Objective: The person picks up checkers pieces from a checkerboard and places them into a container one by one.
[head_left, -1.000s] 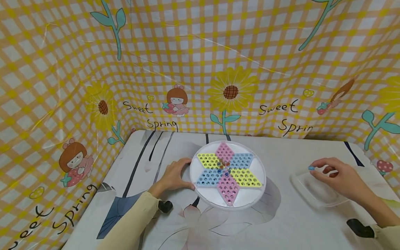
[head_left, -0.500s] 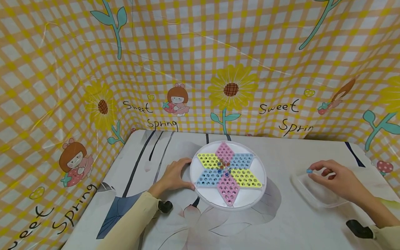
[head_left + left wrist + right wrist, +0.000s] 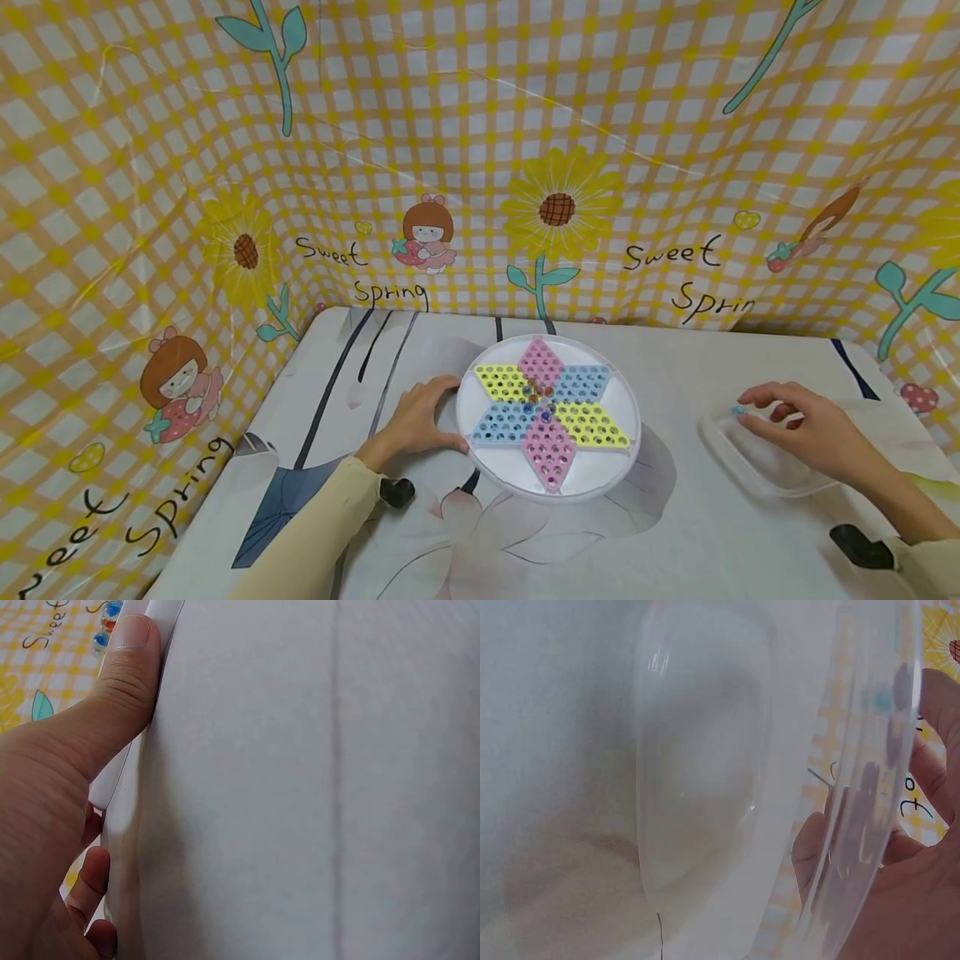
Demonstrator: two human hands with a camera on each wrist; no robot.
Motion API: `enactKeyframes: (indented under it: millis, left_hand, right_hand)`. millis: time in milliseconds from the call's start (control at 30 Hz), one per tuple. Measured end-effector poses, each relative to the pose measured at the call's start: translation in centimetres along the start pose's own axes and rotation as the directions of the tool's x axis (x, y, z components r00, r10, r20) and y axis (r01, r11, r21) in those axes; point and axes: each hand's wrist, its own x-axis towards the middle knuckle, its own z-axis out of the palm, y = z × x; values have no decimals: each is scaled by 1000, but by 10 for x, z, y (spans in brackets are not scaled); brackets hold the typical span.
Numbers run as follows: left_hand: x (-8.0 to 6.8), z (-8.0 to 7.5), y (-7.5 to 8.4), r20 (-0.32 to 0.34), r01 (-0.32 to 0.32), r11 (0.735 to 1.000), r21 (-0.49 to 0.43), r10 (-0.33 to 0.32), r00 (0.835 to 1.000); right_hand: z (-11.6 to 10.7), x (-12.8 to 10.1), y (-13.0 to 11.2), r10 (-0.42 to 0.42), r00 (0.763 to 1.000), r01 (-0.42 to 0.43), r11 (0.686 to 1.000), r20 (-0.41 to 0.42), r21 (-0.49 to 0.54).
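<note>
Pickup seems the step: the right hand pinches a blue piece toward the counter's right edge; the left hand grips the board; carrying likely needs care.

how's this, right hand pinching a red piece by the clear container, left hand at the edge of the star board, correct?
Only the colour is wrong: in the head view, the small piece in the right hand is light blue, not red.

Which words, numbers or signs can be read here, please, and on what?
"Sweet Spring": curtain, back left.
"Sweet Sprin": curtain, back right, cut short.
"weet Spring": curtain, left side, cut off.
"Swee": curtain, left wrist view, cut off.
Right wrist view: curtain letters too partial to read.
</note>
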Motion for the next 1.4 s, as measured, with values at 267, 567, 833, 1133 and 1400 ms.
enactKeyframes:
  millis: [267, 567, 833, 1133, 1400]
  left_hand:
    - [1, 0, 0, 3, -3, 1000, 11, 3, 1000]
    - [0, -1, 1, -1, -7, 1000, 6, 7, 1000]
    - [1, 0, 0, 3, -4, 1000, 11, 4, 1000]
    - [0, 2, -1, -3, -2, 1000, 4, 2, 1000]
    - [0, 0, 0, 0, -8, 1000, -5, 8, 1000]
  right_hand:
    - [-2, 2, -2, 27, 998, -28, 1000, 48, 6]
    - [-5, 3, -7, 10, 1000, -10, 1000, 19, 4]
    - [-8, 10, -18, -44, 999, 44, 999, -21, -14]
    - [-14, 25, -33, -132, 990, 129, 990, -40, -55]
    - [-16, 39, -46, -197, 980, 192, 977, -41, -96]
